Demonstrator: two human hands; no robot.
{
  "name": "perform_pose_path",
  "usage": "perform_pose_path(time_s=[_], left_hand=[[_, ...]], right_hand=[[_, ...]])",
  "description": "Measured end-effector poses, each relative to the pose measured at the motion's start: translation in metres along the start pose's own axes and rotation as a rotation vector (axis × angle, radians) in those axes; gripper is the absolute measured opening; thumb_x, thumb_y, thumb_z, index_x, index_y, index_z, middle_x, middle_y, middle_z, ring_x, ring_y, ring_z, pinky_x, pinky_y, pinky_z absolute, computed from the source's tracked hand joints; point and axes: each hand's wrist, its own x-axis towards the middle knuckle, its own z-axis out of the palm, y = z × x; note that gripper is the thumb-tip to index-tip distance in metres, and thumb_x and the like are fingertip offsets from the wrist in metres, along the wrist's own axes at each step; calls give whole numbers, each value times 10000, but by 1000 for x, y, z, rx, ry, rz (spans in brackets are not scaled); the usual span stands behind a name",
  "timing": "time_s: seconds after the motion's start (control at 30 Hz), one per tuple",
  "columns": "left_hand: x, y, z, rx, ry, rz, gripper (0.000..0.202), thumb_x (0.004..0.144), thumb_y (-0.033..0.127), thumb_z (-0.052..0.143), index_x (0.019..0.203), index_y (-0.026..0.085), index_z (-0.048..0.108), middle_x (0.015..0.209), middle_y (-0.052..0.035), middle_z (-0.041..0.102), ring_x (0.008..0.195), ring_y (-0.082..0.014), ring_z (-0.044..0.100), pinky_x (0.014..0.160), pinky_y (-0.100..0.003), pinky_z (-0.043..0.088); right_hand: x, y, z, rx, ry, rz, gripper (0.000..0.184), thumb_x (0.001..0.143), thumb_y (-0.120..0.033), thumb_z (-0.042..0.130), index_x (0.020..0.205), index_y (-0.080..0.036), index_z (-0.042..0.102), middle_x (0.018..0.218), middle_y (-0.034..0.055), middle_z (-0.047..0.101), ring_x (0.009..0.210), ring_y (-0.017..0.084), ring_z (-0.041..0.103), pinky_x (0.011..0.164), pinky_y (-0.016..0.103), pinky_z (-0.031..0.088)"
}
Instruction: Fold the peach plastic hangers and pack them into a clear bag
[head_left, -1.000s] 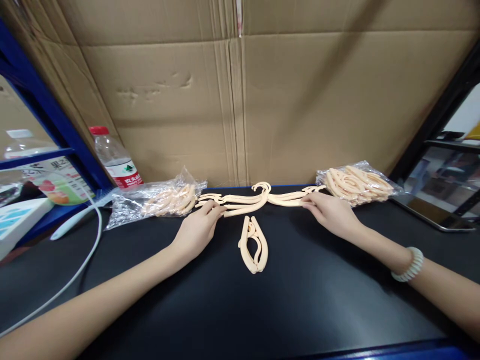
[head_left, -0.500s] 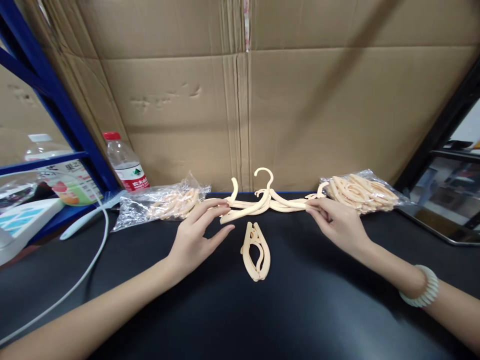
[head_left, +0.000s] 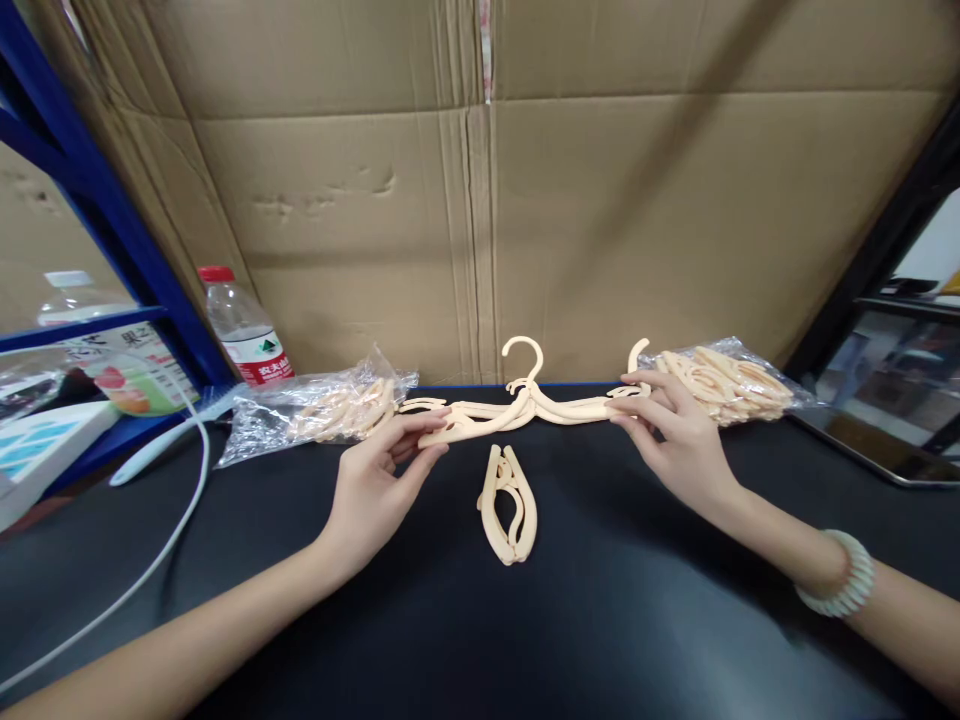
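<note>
A cream folding clothes hanger (head_left: 517, 402) lies spread wide at the back of the black table, its hook pointing up. It seems to overlap at least one more hanger, but I cannot tell how many. My left hand (head_left: 379, 480) pinches the tip of its left arm between thumb and fingers. At the other end, my right hand (head_left: 675, 435) grips the right arm, and a curved end piece (head_left: 637, 353) sticks up beside those fingers. Between the hands and closer to me, a folded hanger (head_left: 509, 505) lies flat, touched by neither.
Clear bags of folded hangers lie left (head_left: 322, 410) and right (head_left: 724, 380). A red-capped bottle (head_left: 246, 335) stands at the back left, near a blue frame (head_left: 112, 215). A white cable (head_left: 169, 545) crosses the left side. Cardboard (head_left: 360, 220) walls the back.
My left hand has closed on the left arm's tip, and the curved piece upright there no longer stands up. On the right, the curved end piece stands higher, with my right fingers raised beside it.
</note>
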Motion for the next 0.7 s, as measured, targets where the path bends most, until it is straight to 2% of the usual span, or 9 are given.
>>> perform_pose_path(time_s=[0.2, 0.33, 0.4, 0.53, 0.7], left_hand=[[-1, -5, 2, -72, -30, -69, 187, 816, 215, 685, 1000, 204, 659, 1102, -43, 682, 1069, -195, 643, 976, -304, 516], [-3, -5, 4, -99, -52, -80, 182, 821, 207, 679, 1001, 210, 655, 1131, -41, 665, 1087, -190, 630, 980, -296, 510], [-4, -4, 4, -103, -52, -82, 180, 820, 205, 680, 998, 213, 655, 1131, -40, 662, 1091, -190, 626, 978, -295, 510], [-4, -1, 4, -106, -40, -92, 172, 818, 206, 682, 988, 211, 657, 1120, -41, 663, 1088, -192, 626, 974, -293, 509], [-3, 2, 4, -136, -23, -142, 193, 796, 225, 707, 982, 203, 663, 1116, -48, 669, 1071, -197, 635, 980, -300, 500]], right_hand=[[3, 2, -1, 45, 74, 44, 158, 912, -223, 543, 909, -200, 699, 1267, 121, 466, 694, 148, 584, 813, 433, 512], [2, 5, 0, 92, 73, 106, 127, 889, -242, 584, 874, -200, 702, 1368, 120, 428, 931, 228, 622, 949, 481, 462], [1, 5, 1, 119, 53, 130, 125, 887, -248, 585, 871, -205, 701, 1360, 112, 471, 1030, 255, 609, 997, 493, 430], [-1, 3, 4, 215, 7, 191, 131, 898, -246, 560, 921, -214, 684, 1157, 90, 647, 1068, 255, 608, 941, 450, 487], [-3, 1, 6, 423, 16, 345, 123, 867, -275, 605, 972, -210, 605, 1019, 71, 663, 955, 227, 635, 853, 399, 529]])
